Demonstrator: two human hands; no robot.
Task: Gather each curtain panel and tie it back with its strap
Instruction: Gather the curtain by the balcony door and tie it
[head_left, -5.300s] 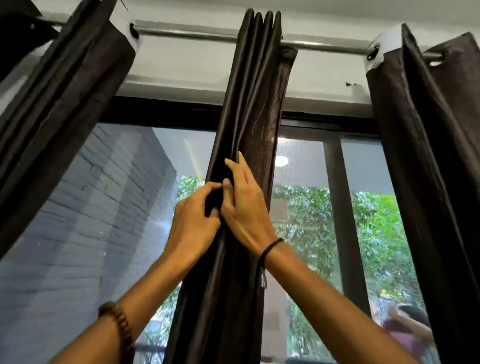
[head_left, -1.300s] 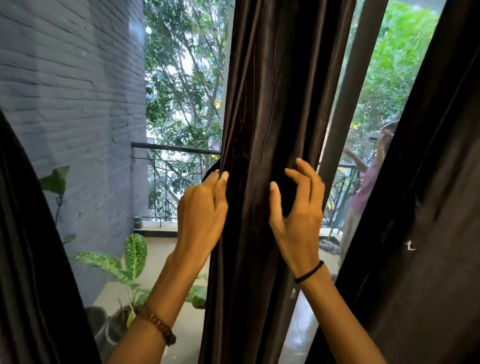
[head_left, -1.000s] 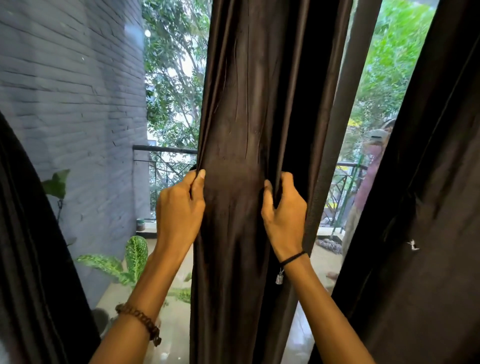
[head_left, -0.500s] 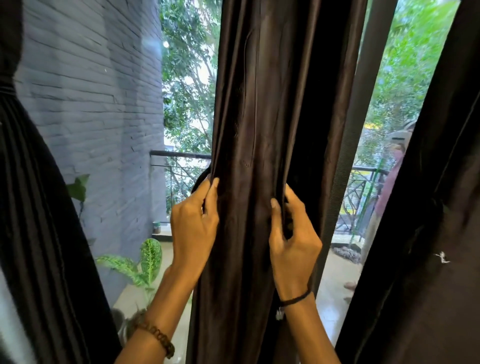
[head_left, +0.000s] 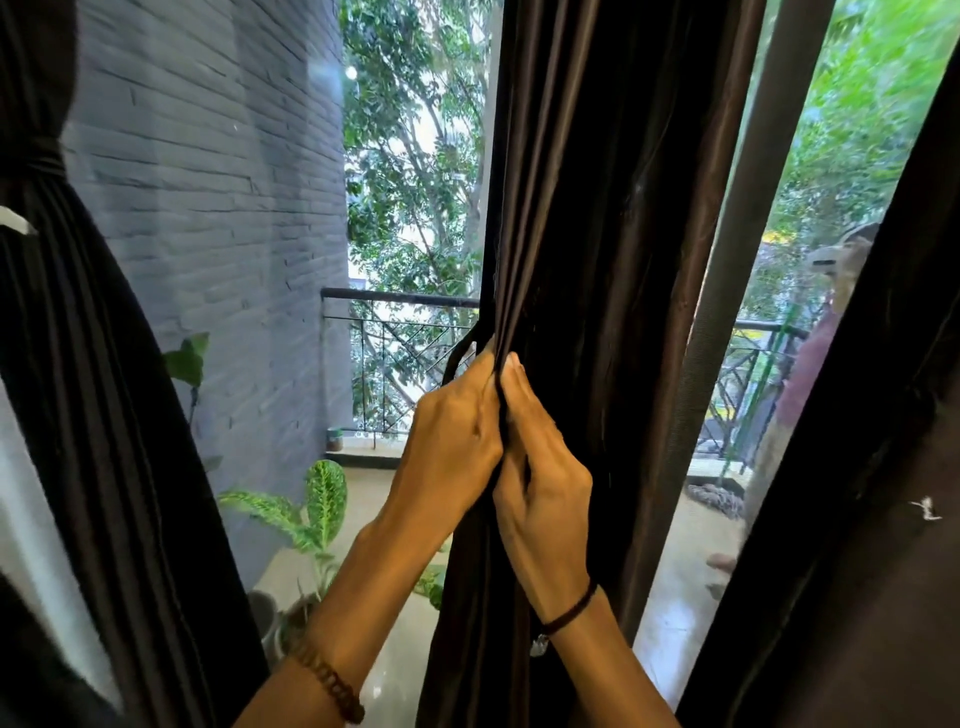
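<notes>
Right hand (head_left: 540, 483) moved left across curtain panel (head_left: 597, 208); now touching left hand (head_left: 452, 441), both pinching folds.

text: none legible | labels: none | brands: none | numbers: 0 readable | signs: none

- Head view: worn camera faces forward at the window (head_left: 415, 171), apparently about level.
- It sits close to the middle curtain panel (head_left: 597, 208), which fills the centre.
</notes>
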